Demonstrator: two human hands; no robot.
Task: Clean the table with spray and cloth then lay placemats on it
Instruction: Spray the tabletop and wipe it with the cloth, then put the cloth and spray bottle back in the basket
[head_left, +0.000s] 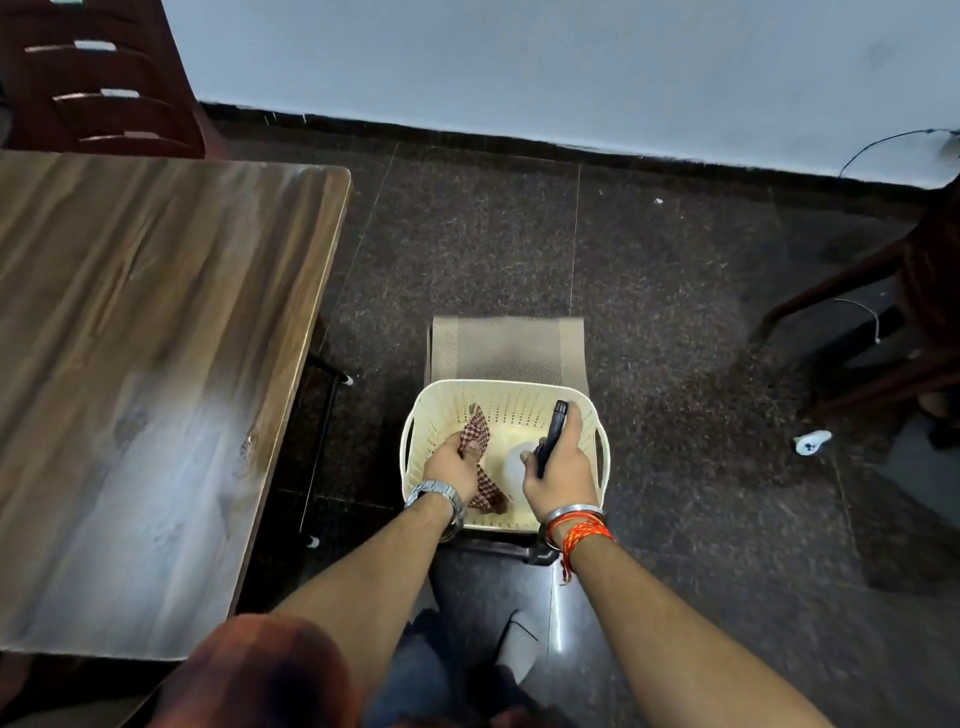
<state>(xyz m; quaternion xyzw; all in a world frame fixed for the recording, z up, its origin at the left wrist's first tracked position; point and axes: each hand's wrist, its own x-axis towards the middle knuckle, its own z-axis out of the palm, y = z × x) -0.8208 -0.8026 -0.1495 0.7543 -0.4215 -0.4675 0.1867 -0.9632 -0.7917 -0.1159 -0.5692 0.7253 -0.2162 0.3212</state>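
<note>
A cream plastic basket (592, 415) sits on a dark stool in front of me. Inside it, my left hand (449, 462) grips a red-and-white checked cloth (480, 431). My right hand (563, 467) is curled round the black head of a spray bottle (553, 431), whose white body (511, 467) shows below the fingers. Beige woven placemats (509, 348) stand behind the basket, leaning on its far side. The wooden table (130, 338) lies to the left, with a pale glare on its near part.
A dark wooden chair (104, 78) stands beyond the table's far end. Another chair's legs (857, 322) reach in at the right. A small white object (811, 441) lies on the dark speckled floor. A cable runs along the pale wall at top right.
</note>
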